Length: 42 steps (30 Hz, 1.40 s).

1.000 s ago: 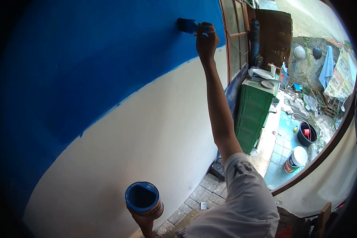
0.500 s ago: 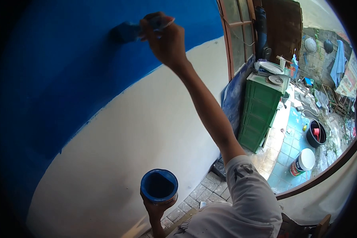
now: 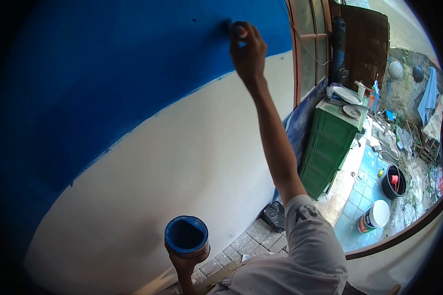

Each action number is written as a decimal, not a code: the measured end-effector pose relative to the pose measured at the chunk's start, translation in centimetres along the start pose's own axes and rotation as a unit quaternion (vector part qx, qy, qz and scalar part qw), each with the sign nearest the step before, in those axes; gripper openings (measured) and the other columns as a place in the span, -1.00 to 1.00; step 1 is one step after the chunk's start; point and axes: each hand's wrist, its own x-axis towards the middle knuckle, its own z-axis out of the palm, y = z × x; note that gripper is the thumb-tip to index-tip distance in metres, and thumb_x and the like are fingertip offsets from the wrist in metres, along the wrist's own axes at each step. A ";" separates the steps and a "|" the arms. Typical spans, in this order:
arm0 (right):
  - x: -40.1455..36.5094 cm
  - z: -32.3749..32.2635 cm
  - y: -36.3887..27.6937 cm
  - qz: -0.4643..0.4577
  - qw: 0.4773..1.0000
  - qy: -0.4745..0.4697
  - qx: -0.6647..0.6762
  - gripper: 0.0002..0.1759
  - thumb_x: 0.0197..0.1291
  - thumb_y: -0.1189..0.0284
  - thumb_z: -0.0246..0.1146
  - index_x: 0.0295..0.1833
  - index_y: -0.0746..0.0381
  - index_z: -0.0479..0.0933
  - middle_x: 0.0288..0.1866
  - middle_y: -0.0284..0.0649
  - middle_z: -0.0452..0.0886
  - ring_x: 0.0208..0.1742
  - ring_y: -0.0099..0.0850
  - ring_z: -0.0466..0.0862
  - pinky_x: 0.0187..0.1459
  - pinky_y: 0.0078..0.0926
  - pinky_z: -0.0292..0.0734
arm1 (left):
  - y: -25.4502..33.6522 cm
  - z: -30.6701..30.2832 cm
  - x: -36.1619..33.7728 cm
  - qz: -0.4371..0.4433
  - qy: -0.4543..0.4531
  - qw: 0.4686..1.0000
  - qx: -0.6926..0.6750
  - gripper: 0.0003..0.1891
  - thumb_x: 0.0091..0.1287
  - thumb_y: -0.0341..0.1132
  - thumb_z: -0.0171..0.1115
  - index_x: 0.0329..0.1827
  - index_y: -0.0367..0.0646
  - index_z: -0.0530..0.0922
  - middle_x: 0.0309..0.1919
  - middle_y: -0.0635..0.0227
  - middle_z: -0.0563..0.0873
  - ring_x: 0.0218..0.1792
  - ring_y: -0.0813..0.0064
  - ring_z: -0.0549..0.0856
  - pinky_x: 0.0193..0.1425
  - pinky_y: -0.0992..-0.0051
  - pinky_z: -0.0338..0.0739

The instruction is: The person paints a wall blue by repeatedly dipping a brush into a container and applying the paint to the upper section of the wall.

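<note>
The smooth plastered wall (image 3: 133,177) is glossy blue above and matt white below, and in front of its white part sits the round paint can (image 3: 187,239), blue-smeared at the rim, with the left hand (image 3: 182,265) clamped around its base. High above and right of the can, the right hand (image 3: 248,51) is closed around a brush (image 3: 235,28) whose bristles touch the blue. Farther right of the can stands a ribbed green cabinet (image 3: 330,147).
</note>
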 end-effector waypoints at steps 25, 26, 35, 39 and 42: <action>-9.8 -7.8 -17.3 0.326 0.745 -0.155 0.561 -0.85 0.51 0.60 0.32 0.01 0.52 0.60 -0.22 -0.02 0.77 -0.27 -0.33 0.85 -0.25 -0.43 0.80 | 4.7 -0.9 0.8 0.070 0.021 0.990 0.122 0.42 -0.35 -0.23 0.94 0.69 -0.12 0.20 0.53 0.09 0.47 0.54 0.09 0.48 0.64 0.10 0.40; -10.9 -9.4 -17.8 0.331 0.739 -0.208 0.549 -0.85 0.47 0.59 0.36 0.00 0.50 0.63 -0.20 -0.04 0.79 -0.25 -0.35 0.86 -0.23 -0.44 0.81 | 5.3 -1.3 1.2 0.081 0.029 0.982 0.168 0.44 -0.37 -0.24 0.93 0.70 -0.10 0.20 0.55 0.10 0.45 0.57 0.06 0.44 0.65 0.07 0.39; -14.8 -15.6 -21.7 0.170 0.618 -0.601 0.478 -0.77 0.23 0.46 0.57 -0.04 0.30 0.76 -0.01 -0.10 0.85 -0.02 -0.20 0.90 -0.07 -0.30 0.87 | 10.2 -4.9 3.4 0.162 -0.007 0.950 0.266 0.43 -0.41 -0.17 0.91 0.70 0.06 0.23 0.60 0.19 0.40 0.61 0.03 0.37 0.65 0.02 0.40; -17.3 -15.4 -22.8 0.035 0.592 -0.624 0.508 -0.58 0.11 0.45 0.50 0.14 0.15 0.74 0.25 -0.15 0.76 0.17 -0.19 0.81 0.05 -0.27 0.84 | 9.9 -5.5 3.8 0.262 -0.047 0.933 0.243 0.31 -0.23 -0.09 0.86 0.69 0.11 0.25 0.59 0.19 0.43 0.59 -0.03 0.41 0.65 -0.06 0.36; -17.4 -15.3 -23.5 -0.062 0.609 -0.622 0.488 -0.57 0.10 0.42 0.46 0.14 0.15 0.72 0.28 -0.12 0.71 0.21 -0.22 0.77 0.03 -0.31 0.84 | 9.0 -5.7 3.6 0.315 -0.042 0.921 0.227 0.19 -0.07 -0.04 0.79 0.69 0.17 0.26 0.59 0.19 0.45 0.59 -0.06 0.42 0.67 -0.14 0.30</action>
